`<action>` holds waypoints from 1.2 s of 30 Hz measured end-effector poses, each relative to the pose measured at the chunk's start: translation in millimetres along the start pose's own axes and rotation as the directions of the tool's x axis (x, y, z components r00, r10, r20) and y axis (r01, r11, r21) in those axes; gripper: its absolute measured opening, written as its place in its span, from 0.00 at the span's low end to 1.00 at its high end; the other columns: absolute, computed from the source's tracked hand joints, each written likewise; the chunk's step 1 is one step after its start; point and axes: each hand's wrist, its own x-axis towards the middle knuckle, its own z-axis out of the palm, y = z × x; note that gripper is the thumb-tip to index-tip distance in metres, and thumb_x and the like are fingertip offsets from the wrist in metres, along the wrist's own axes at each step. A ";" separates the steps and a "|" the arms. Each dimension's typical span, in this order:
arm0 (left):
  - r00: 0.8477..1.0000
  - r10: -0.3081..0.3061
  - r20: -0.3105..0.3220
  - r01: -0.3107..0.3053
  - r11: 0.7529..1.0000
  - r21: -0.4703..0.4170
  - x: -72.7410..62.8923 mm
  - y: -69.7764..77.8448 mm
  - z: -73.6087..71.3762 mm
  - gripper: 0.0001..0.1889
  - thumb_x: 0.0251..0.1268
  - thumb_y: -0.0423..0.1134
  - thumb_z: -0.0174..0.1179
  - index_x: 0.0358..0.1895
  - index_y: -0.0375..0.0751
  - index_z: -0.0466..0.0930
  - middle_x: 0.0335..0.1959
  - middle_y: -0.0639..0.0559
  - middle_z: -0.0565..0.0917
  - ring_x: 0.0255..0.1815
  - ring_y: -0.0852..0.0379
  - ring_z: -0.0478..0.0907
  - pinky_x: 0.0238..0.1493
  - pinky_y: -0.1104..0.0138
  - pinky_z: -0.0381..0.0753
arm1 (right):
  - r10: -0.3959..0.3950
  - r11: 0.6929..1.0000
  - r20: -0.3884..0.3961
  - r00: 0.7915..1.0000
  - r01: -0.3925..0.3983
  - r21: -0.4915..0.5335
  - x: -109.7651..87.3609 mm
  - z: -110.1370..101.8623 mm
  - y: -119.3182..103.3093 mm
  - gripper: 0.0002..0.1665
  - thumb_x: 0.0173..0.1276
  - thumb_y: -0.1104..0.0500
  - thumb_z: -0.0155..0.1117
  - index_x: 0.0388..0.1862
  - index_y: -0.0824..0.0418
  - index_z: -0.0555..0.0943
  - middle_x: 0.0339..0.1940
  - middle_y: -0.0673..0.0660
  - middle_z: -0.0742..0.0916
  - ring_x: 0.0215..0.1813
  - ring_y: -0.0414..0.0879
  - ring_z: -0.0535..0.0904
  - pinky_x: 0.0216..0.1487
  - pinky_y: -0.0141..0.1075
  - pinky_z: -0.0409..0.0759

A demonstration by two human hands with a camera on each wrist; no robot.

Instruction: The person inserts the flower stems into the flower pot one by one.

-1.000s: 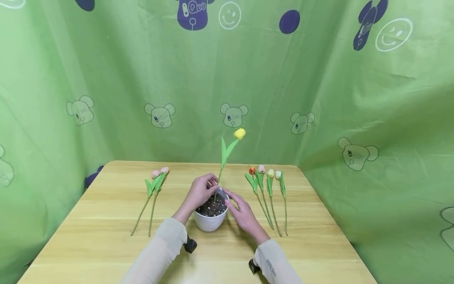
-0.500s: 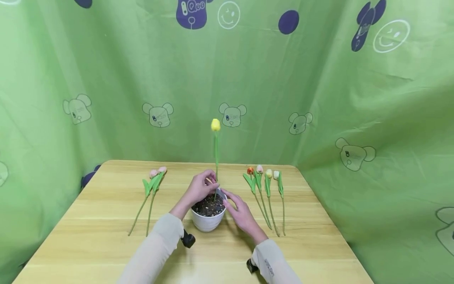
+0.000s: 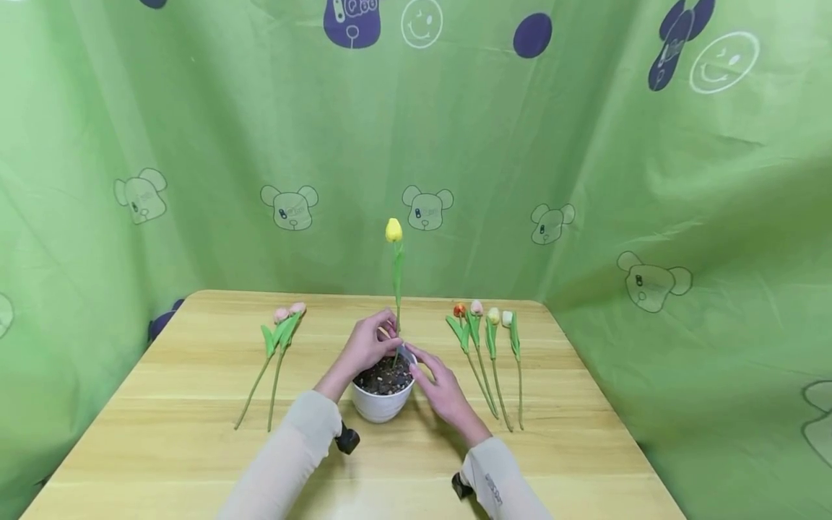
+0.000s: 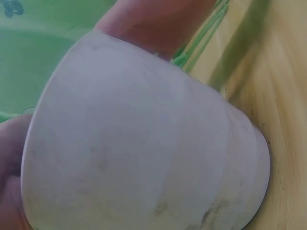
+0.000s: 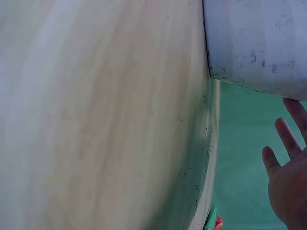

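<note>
A yellow tulip (image 3: 393, 231) with a green stem stands nearly upright in the dark soil (image 3: 383, 377) of a white ribbed pot (image 3: 380, 409). My left hand (image 3: 372, 342) pinches its stem between thumb and fingers, just above the pot's rim. My right hand (image 3: 445, 390) rests against the pot's right side with its fingers extended. In the left wrist view the pot (image 4: 134, 134) fills most of the picture and hides the left fingertips. The right wrist view has the right hand (image 5: 290, 177) with spread fingers, one of them at the pot wall (image 5: 259, 43).
Two pink tulips (image 3: 283, 332) lie left of the pot on the wooden table (image 3: 162, 404). Several more tulips (image 3: 487, 347), red, pink, pale yellow and white, lie to its right. A green patterned curtain (image 3: 351, 130) hangs behind and around the table.
The yellow tulip has turned and straightened from a rightward lean to nearly upright, its bloom moving left. Both hands have kept about the same places at stem and pot.
</note>
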 end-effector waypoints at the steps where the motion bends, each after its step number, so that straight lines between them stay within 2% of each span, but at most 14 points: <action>1: 1.000 0.003 0.002 -0.003 1.000 0.005 0.2 -0.1 -0.4 0.10 0.62 0.25 0.70 0.40 0.36 0.77 0.38 0.42 0.84 0.31 0.55 0.85 0.32 0.67 0.92 | -0.001 1.000 -0.002 1.000 0.001 -0.003 0.5 0.2 0.3 0.28 0.82 0.45 0.55 0.78 0.42 0.70 0.72 0.59 0.80 0.74 0.60 0.73 0.76 0.67 0.67; 6: 1.000 0.019 0.001 -0.019 0.999 0.036 0.3 -1.8 -2.0 0.10 0.62 0.26 0.70 0.41 0.36 0.77 0.37 0.42 0.85 0.30 0.55 0.85 0.30 0.69 0.91 | -0.006 1.000 -0.003 1.000 0.006 -0.015 1.4 2.1 2.1 0.28 0.82 0.47 0.54 0.78 0.43 0.70 0.72 0.58 0.80 0.74 0.60 0.73 0.76 0.66 0.68; 11: 1.000 0.000 -0.006 0.001 0.997 0.079 0.9 -0.4 -0.5 0.10 0.62 0.27 0.70 0.42 0.35 0.78 0.36 0.43 0.85 0.29 0.57 0.84 0.30 0.71 0.90 | 0.002 1.000 -0.003 1.000 -0.002 -0.017 1.2 1.0 2.2 0.27 0.82 0.46 0.54 0.77 0.42 0.71 0.73 0.57 0.79 0.74 0.59 0.73 0.76 0.66 0.68; 17: 0.999 -0.017 -0.042 0.024 0.986 0.166 0.4 1.3 1.8 0.11 0.63 0.30 0.71 0.45 0.33 0.81 0.35 0.46 0.86 0.28 0.59 0.84 0.29 0.72 0.89 | -0.004 1.000 -0.012 1.000 0.004 -0.018 0.0 0.9 2.1 0.28 0.82 0.46 0.54 0.78 0.42 0.71 0.73 0.58 0.79 0.74 0.60 0.73 0.76 0.67 0.67; 23: 0.998 -0.013 -0.068 0.027 0.977 0.210 0.4 1.0 3.2 0.14 0.62 0.32 0.73 0.49 0.33 0.84 0.34 0.47 0.87 0.26 0.60 0.84 0.29 0.72 0.87 | -0.013 1.000 -0.006 1.000 0.013 -0.009 0.4 2.9 1.8 0.28 0.82 0.47 0.54 0.78 0.45 0.70 0.74 0.58 0.79 0.74 0.60 0.73 0.75 0.67 0.68; 31: 0.996 0.011 -0.084 0.011 0.967 0.255 1.4 1.1 4.0 0.12 0.60 0.34 0.73 0.46 0.35 0.86 0.33 0.50 0.87 0.26 0.61 0.83 0.30 0.71 0.85 | -0.018 1.000 -0.022 1.000 0.018 -0.001 0.0 2.4 -2.0 0.27 0.82 0.48 0.55 0.77 0.45 0.71 0.72 0.58 0.80 0.73 0.61 0.74 0.75 0.68 0.67; 36: 0.995 0.005 -0.096 0.023 0.959 0.281 1.7 1.8 4.5 0.10 0.60 0.33 0.74 0.44 0.37 0.87 0.31 0.51 0.87 0.26 0.62 0.82 0.31 0.70 0.85 | -0.024 1.000 -0.017 1.000 0.024 -0.003 -0.8 1.7 -3.8 0.28 0.82 0.48 0.55 0.77 0.46 0.71 0.74 0.58 0.78 0.74 0.62 0.73 0.76 0.68 0.67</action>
